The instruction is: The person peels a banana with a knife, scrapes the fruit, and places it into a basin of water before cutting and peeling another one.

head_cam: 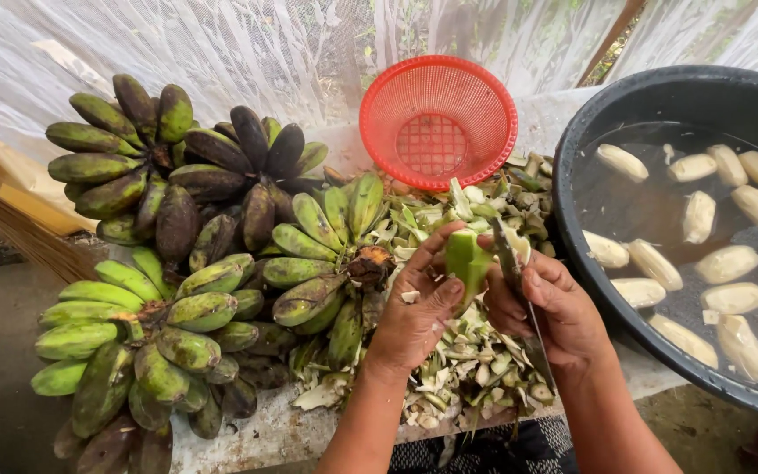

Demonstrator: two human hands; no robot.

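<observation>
The left hand (418,303) grasps a green banana (467,262) between thumb and curled fingers, just above a heap of peels (471,364). The banana's long axis runs near upright, tilted slightly; its upper end points away from the camera and its lower end is hidden behind the thumb. The right hand (554,307) is closed around a knife (519,290). The blade lies along the banana's right side, tip pointing up and away. The handle is mostly covered by the fingers, and its lower part is hard to make out against the peels.

The peels cover the near table edge (282,430). A patterned cloth at the bottom edge is cut off by the frame.

Left of the hands lie bunches of green bananas (186,307), some darkened; the lowest are cut off at the frame edge. To the right, a black tub (660,88) holds water and peeled bananas (725,263); its right side is out of frame.

Farther back, a red basket (436,118) stands tilted on its side, opening toward the camera, against white netting (221,44).
</observation>
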